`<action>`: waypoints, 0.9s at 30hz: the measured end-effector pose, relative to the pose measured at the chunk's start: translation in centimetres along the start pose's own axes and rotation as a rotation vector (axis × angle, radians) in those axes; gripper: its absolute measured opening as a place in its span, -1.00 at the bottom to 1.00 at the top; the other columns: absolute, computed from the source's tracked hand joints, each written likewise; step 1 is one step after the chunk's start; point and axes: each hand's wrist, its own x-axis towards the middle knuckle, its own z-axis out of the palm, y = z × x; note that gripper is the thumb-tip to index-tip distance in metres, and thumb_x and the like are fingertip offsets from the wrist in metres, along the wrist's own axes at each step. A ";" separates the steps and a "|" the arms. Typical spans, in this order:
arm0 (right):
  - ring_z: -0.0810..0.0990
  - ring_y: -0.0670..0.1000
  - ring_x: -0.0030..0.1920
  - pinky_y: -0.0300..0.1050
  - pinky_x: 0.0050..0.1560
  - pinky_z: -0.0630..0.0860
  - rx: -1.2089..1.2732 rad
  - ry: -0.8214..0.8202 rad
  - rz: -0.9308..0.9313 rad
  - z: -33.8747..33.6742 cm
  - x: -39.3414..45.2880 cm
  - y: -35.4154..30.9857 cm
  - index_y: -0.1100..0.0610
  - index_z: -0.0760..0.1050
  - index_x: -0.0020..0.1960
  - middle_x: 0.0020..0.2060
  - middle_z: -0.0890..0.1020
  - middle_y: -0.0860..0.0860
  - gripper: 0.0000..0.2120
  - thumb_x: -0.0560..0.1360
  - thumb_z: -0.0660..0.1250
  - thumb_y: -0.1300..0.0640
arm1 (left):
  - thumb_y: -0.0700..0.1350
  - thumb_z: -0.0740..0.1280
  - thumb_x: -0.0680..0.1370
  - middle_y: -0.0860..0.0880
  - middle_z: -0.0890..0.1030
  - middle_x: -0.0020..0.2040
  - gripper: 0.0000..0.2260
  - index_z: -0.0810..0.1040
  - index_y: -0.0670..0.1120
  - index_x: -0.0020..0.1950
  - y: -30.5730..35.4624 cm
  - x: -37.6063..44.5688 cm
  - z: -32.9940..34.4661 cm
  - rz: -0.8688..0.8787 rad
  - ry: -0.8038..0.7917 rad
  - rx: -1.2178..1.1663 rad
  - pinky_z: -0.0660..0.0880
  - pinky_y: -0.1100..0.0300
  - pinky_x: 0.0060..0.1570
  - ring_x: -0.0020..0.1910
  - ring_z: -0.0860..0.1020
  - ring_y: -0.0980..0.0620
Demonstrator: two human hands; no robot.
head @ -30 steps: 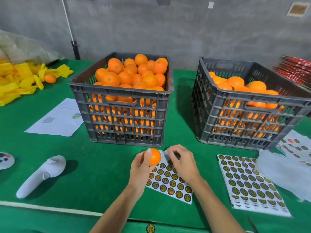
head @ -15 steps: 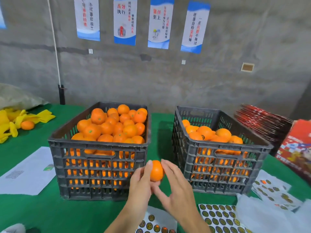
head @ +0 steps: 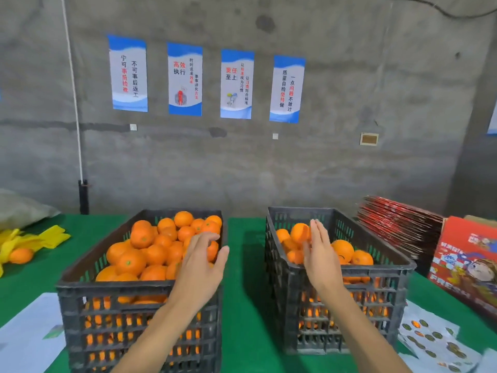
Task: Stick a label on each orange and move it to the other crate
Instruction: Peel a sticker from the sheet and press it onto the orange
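Posters (head: 184, 79) in Chinese, "高效执行" legible

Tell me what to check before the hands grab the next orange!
1. Left hand free over the left crate: ok, fingers straight.
2. Right hand let go of its orange: cannot tell, it is right against the fingers.
3. Oranges left in the left crate: ok, piled high.
4. Room in the right crate: ok.
5. Label sheet nearby: ok, right of the crates.
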 end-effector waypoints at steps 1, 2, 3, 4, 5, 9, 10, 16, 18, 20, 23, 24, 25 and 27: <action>0.57 0.15 0.29 -0.06 -0.01 0.55 -0.009 -0.001 0.036 0.1 0.1 0.0 0.17 0.10 0.64 0.65 0.09 0.04 -0.47 0.73 0.12 0.09 | -0.03 0.39 0.62 0.02 0.51 0.21 -0.76 0.53 -0.04 0.27 -0.9 0.4 -0.8 0.013 0.015 0.078 0.43 0.09 0.31 0.27 0.51 0.01; 0.58 0.16 0.27 -0.04 -0.02 0.56 -0.011 0.006 0.048 0.4 0.1 -0.1 0.19 0.13 0.63 0.64 0.11 0.06 -0.48 0.72 0.13 0.10 | -0.03 0.40 0.61 0.01 0.53 0.22 -0.75 0.54 -0.05 0.26 -1.7 0.8 -1.7 0.009 0.026 0.138 0.41 0.11 0.29 0.28 0.50 -0.01; 0.57 0.18 0.29 -0.01 0.00 0.57 0.001 0.014 0.035 0.8 -0.1 -0.3 0.20 0.18 0.61 0.63 0.15 0.07 -0.50 0.71 0.16 0.12 | -0.03 0.41 0.61 0.00 0.53 0.24 -0.72 0.54 -0.06 0.29 -2.5 1.1 -2.6 -0.010 0.032 0.189 0.41 0.10 0.29 0.30 0.49 -0.03; 0.55 0.20 0.31 0.05 0.03 0.58 0.022 0.016 0.012 1.2 -0.5 -0.6 0.22 0.23 0.59 0.62 0.20 0.08 -0.51 0.70 0.19 0.15 | -0.03 0.42 0.61 -0.04 0.53 0.27 -0.68 0.53 -0.09 0.32 -3.2 1.5 -3.4 -0.040 0.029 0.239 0.42 0.06 0.30 0.33 0.48 -0.06; 0.54 0.23 0.33 0.10 0.04 0.60 0.038 0.008 -0.016 1.6 -0.8 -1.1 0.22 0.28 0.57 0.60 0.23 0.09 -0.53 0.68 0.21 0.18 | -0.04 0.42 0.60 -0.08 0.53 0.30 -0.64 0.52 -0.12 0.36 -4.0 1.8 -4.2 -0.076 0.016 0.288 0.42 0.01 0.32 0.35 0.47 -0.10; 0.59 0.23 0.28 0.13 0.01 0.63 0.122 -0.001 -0.183 3.7 -2.5 -3.4 0.24 0.41 0.49 0.55 0.35 0.09 -0.56 0.62 0.27 0.31 | 0.03 0.43 0.59 -0.18 0.44 0.43 -0.46 0.39 -0.17 0.49 -6.8 2.7 -6.2 -0.253 -0.070 0.489 0.37 -0.08 0.37 0.42 0.40 -0.22; 0.60 0.21 0.26 0.12 0.04 0.63 0.161 0.007 -0.216 4.3 -2.9 -4.1 0.24 0.45 0.46 0.53 0.38 0.08 -0.58 0.61 0.29 0.32 | 0.08 0.42 0.59 -0.19 0.43 0.45 -0.42 0.37 -0.16 0.51 -7.4 2.8 -6.6 -0.296 -0.095 0.570 0.36 -0.10 0.38 0.43 0.39 -0.23; 0.59 0.04 0.26 0.01 0.16 0.61 0.250 0.011 -0.320 6.9 -3.5 -8.2 0.13 0.48 0.44 0.51 0.40 -0.06 -0.62 0.62 0.31 0.20 | 0.12 0.42 0.52 -0.22 0.29 0.52 -0.34 0.28 0.01 0.56 -9.5 4.1 -10.3 -0.614 -0.226 0.715 0.33 -0.23 0.41 0.48 0.29 -0.33; 0.56 -0.02 0.29 -0.08 0.23 0.54 0.279 0.013 -0.345 7.4 -3.6 -9.5 0.12 0.48 0.44 0.51 0.40 -0.08 -0.62 0.62 0.30 0.20 | 0.00 0.46 0.50 -0.22 0.25 0.54 -0.28 0.24 0.07 0.60 -10.3 4.7 -11.4 -0.637 -0.318 0.621 0.43 -0.14 0.36 0.43 0.39 -0.31; 0.52 -0.04 0.33 -0.13 0.28 0.50 0.308 0.006 -0.367 7.9 -3.8 -10.6 0.12 0.48 0.44 0.50 0.41 -0.08 -0.62 0.62 0.30 0.21 | -0.02 0.52 0.48 -0.21 0.22 0.56 -0.22 0.22 0.12 0.62 -10.7 5.2 -11.8 -0.645 -0.371 0.605 0.46 -0.09 0.32 0.41 0.44 -0.27; 0.48 -0.06 0.39 -0.22 0.33 0.42 0.358 -0.016 -0.376 8.1 -4.2 -11.7 0.12 0.48 0.45 0.49 0.41 -0.08 -0.61 0.63 0.30 0.22 | -0.03 0.55 0.46 -0.18 0.40 0.50 -0.24 0.29 0.10 0.60 -11.6 5.9 -11.8 -0.614 -0.348 0.641 0.47 -0.05 0.29 0.40 0.47 -0.21; 0.46 -0.08 0.40 -0.27 0.34 0.37 0.368 -0.023 -0.364 8.0 -4.4 -11.9 0.11 0.47 0.45 0.49 0.40 -0.10 -0.61 0.63 0.29 0.21 | -0.04 0.55 0.46 -0.16 0.46 0.46 -0.27 0.33 0.09 0.58 -11.8 6.0 -11.7 -0.598 -0.327 0.645 0.49 -0.06 0.26 0.38 0.49 -0.20; 0.43 -0.10 0.41 -0.31 0.35 0.32 0.377 -0.030 -0.347 8.0 -4.6 -11.9 0.10 0.46 0.46 0.50 0.40 -0.11 -0.61 0.64 0.28 0.20 | -0.04 0.54 0.47 -0.17 0.49 0.43 -0.30 0.35 0.08 0.56 -11.9 6.0 -11.6 -0.580 -0.300 0.658 0.50 -0.07 0.25 0.36 0.50 -0.21; 0.41 -0.12 0.43 -0.33 0.39 0.28 0.399 -0.039 -0.319 7.8 -5.1 -11.7 0.09 0.46 0.46 0.49 0.39 -0.12 -0.61 0.64 0.28 0.20 | 0.00 0.49 0.52 -0.21 0.45 0.40 -0.37 0.34 0.09 0.55 -11.7 5.6 -11.4 -0.499 -0.191 0.700 0.55 -0.12 0.22 0.29 0.53 -0.26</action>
